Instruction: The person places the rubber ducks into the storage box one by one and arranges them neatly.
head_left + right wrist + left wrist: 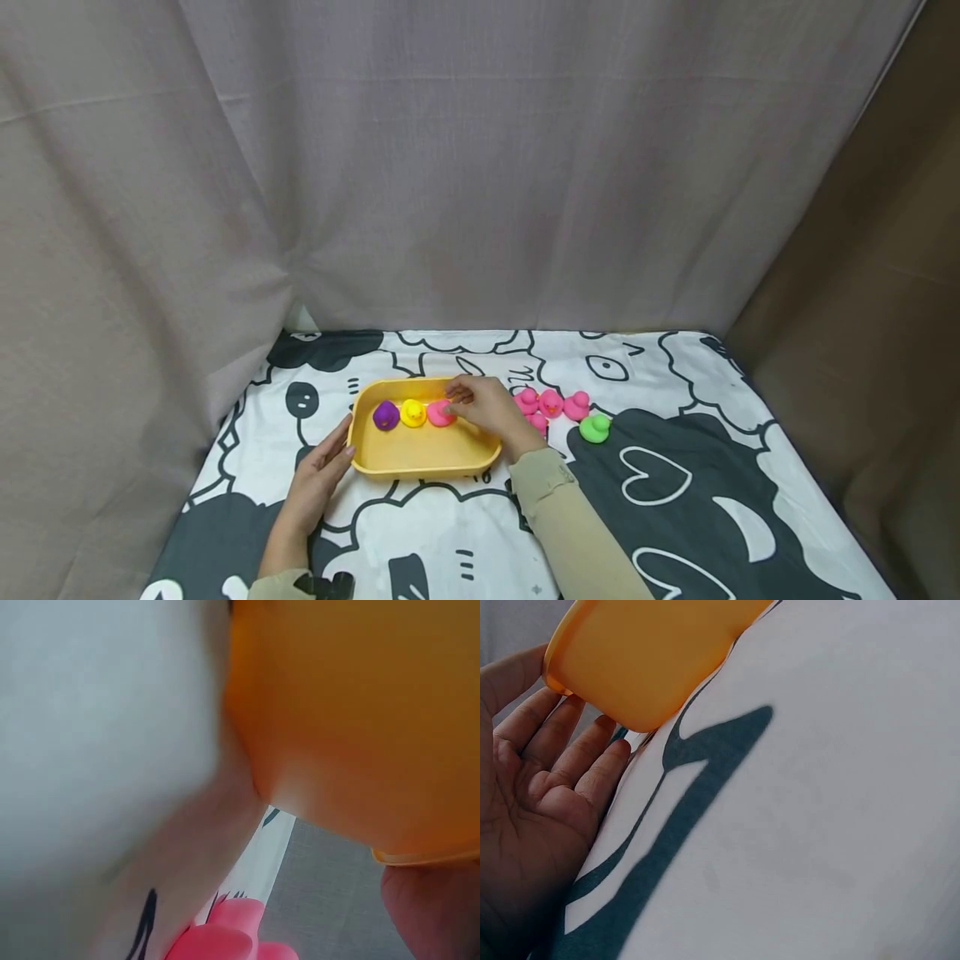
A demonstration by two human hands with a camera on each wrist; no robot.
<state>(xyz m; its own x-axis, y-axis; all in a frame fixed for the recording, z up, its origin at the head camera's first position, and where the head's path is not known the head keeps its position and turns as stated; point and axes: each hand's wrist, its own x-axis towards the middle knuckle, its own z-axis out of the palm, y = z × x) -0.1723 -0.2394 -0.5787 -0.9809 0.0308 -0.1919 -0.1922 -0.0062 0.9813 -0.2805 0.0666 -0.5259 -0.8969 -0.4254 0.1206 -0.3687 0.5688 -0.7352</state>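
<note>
A yellow tray (420,463) lies on the patterned cloth. Inside it, a purple rubber duck (386,416), a yellow rubber duck (412,413) and a pink rubber duck (438,413) form a row. My right hand (480,407) reaches over the tray's right side and pinches the pink duck between thumb and fingers. At the tray's left edge, my left hand (318,475) touches the wall with extended fingers; in the left wrist view its fingertips (604,724) rest against the tray's corner (641,712). The right wrist view does not show the held duck.
Several more pink rubber ducks (551,403) stand close together right of the tray, partly behind my right wrist. A green rubber duck (595,428) stands beside them. Grey curtain (480,183) hangs behind the table, and brown fabric (862,358) on the right.
</note>
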